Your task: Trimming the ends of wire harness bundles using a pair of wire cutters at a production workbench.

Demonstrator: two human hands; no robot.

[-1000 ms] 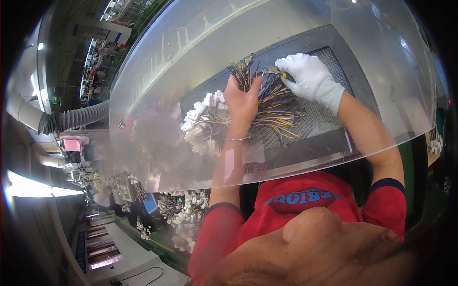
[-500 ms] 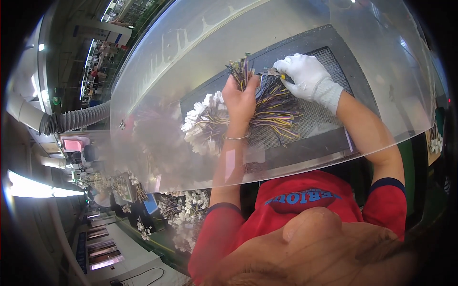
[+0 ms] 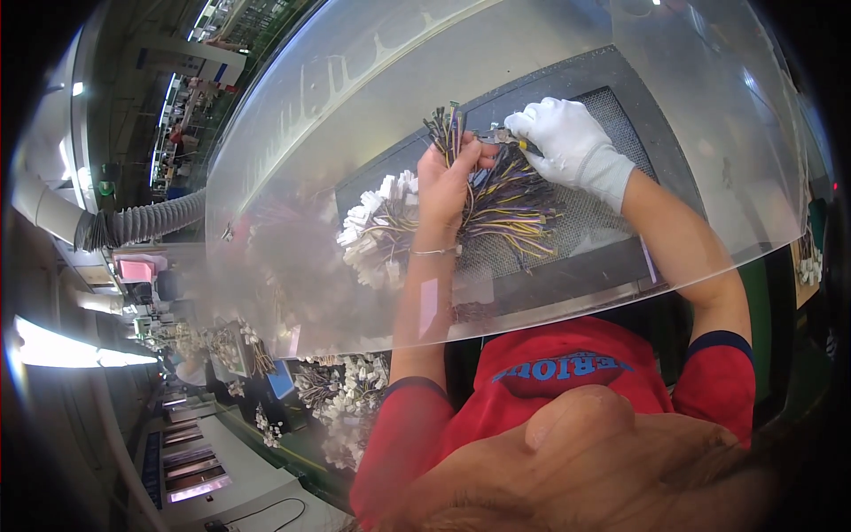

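Through the clear curved shield, my bare left hand [image 3: 446, 182] is closed around a bundle of thin wires [image 3: 445, 126] in black, yellow and purple, whose ends stick up past the fingers. A white glove covers my right hand [image 3: 565, 140], which grips small pliers [image 3: 499, 135] with a bit of yellow on the handle. The plier jaws reach to the left fingertips; what lies between them is too small to tell. Beneath both hands more loose wires [image 3: 514, 217] fan out to the right. White plastic connectors [image 3: 379, 222] are heaped left of my left wrist.
A dark tray with a metal mesh [image 3: 612, 115] lies under the work. The transparent shield [image 3: 567, 306] arches over it, its lower edge crossing above my forearms. More wires with white connectors [image 3: 350, 399] are piled at lower left. A grey flexible duct [image 3: 155, 217] stands further left.
The pliers and my right hand have shifted slightly left. My left hand's fingers now extend toward the plier jaws, and the upright wire ends have tilted a little left.
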